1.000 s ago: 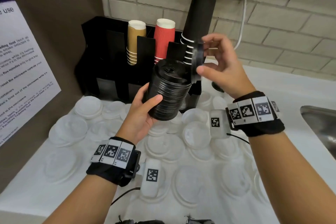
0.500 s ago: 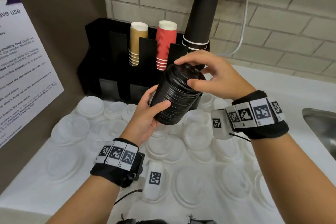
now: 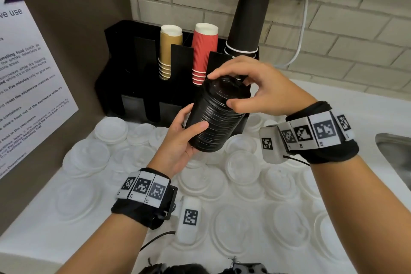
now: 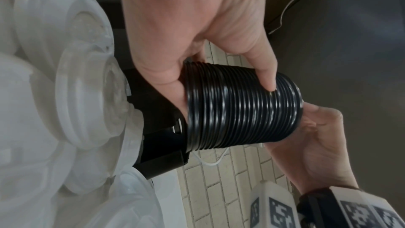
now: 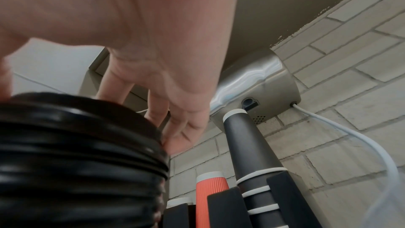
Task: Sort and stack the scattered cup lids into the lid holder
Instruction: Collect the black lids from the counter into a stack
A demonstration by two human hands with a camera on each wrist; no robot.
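My left hand (image 3: 184, 138) grips a tall stack of black lids (image 3: 219, 115) around its lower half, tilted, above the counter. In the left wrist view its thumb lies across the ribbed stack of black lids (image 4: 241, 108). My right hand (image 3: 244, 89) curls over the top of the stack, fingertips and thumb on the top lid's rim. The right wrist view shows those fingers (image 5: 175, 127) at the edge of the black lids (image 5: 76, 153). The black holder (image 3: 138, 69) stands behind, against the brick wall. Several white lids (image 3: 242, 164) lie scattered on the counter below.
The holder's slots carry tan cups (image 3: 170, 51), red cups (image 3: 203, 51) and tall black cups (image 3: 249, 18). A steel sink (image 3: 395, 153) is at the right. A printed notice (image 3: 29, 87) covers the left wall. A white cable (image 3: 302, 33) hangs down the bricks.
A second ago my right hand held a single black lid on edge beside the stack. It has laid that lid on top and now curls over the stack's top. The left hand kept its grip.
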